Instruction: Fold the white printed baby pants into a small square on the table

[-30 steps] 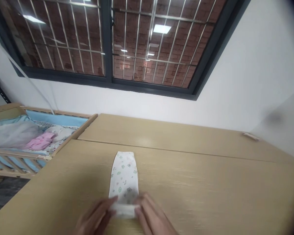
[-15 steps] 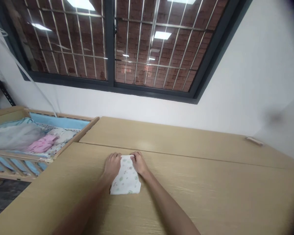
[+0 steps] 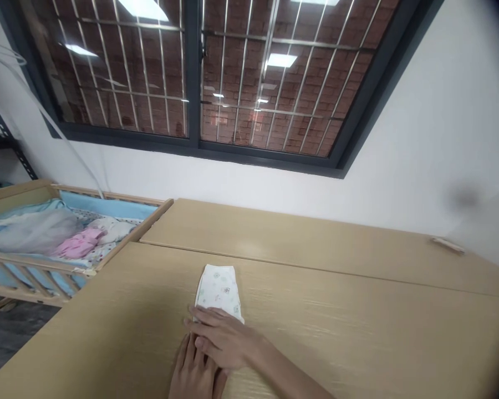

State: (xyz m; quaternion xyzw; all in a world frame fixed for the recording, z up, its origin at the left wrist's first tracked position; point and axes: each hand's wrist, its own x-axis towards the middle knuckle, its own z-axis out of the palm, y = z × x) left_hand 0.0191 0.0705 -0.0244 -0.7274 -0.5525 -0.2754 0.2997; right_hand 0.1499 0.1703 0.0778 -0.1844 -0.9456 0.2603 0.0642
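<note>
1. Standing at the far left, a wooden crib with blue padding holds sheer whitish fabric and, to its right, a pink cloth. A white pole slants down behind it, against the wall.
2. Near the bottom edge, the left hand points forward over the pale wooden counter. Its visible fingers are stretched out, not clenched; their tips run partly under the other hand.
3. Just ahead of the hands lies a folded white cloth with small green and grey motifs, flat on the counter, its layers showing along the left edge.
4. Reaching in from the lower right, the right hand lies across the left one. Its fingers are extended and unclenched, covering the cloth's near end; whether they press on it, I cannot tell.
5. Above, a dark-framed window with metal bars spans much of the wall.
6. Far to the right, a small pale strip rests by the counter's back edge.
</note>
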